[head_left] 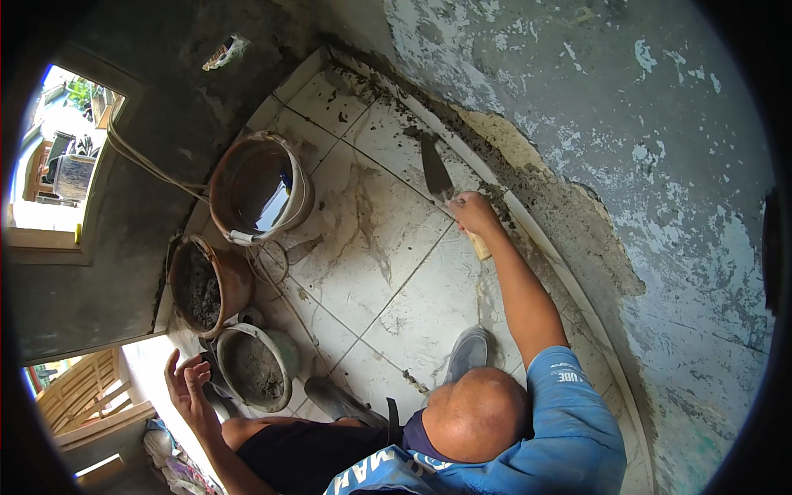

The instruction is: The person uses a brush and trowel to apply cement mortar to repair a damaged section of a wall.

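Observation:
My right hand (474, 212) is closed around a trowel (434, 172) with a pointed metal blade and a pale wooden handle. Its blade is low over the tiled floor, next to the base of the right wall, where dark mortar crumbs (412, 132) are scattered. My left hand (190, 388) is raised at the lower left, fingers loosely bent and apart, with nothing in it. Nearest to it stands a grey-green bucket (288, 351) with grey mortar (256, 371) inside.
A brown bucket (239, 285) of dark mortar and a larger pail (304, 190) of water stand along the left wall. A cable (148, 165) hangs from the window to the floor. White skirting tiles (540, 235) edge the patchy right wall (660, 181). My shoes (469, 351) rest on the tiles.

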{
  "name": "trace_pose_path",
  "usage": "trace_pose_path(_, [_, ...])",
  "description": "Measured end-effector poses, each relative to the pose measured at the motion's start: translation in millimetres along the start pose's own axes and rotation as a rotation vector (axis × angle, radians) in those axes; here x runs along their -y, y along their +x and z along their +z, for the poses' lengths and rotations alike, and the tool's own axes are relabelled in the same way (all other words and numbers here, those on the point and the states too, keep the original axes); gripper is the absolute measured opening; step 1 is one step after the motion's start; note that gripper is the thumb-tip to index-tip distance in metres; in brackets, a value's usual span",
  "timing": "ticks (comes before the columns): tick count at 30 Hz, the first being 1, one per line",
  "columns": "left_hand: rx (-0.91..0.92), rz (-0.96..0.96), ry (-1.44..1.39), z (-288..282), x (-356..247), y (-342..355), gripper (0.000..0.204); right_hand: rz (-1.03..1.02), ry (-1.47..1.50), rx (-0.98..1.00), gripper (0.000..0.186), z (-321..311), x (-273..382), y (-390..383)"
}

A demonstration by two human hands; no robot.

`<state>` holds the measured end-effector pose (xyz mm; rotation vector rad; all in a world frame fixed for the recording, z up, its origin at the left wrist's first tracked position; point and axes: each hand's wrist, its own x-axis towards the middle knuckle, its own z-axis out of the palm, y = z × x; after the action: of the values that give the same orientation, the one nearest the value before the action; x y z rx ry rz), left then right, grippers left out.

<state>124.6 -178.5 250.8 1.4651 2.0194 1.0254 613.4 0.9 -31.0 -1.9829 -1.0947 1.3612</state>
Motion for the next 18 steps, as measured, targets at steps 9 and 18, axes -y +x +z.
trace_pose_path(9, [0.009, 0.008, 0.0, 3.7, -0.5, 2.7, 0.045, -0.311, -0.458, -0.28, 0.035, -27.9, 0.6, 75.1])
trace_pose_path(18, [0.006, 0.019, -0.015, 3.3, -4.9, -1.2, 0.047, -0.294, -0.43, -0.295, 0.031, -53.8, 15.2, 37.6])
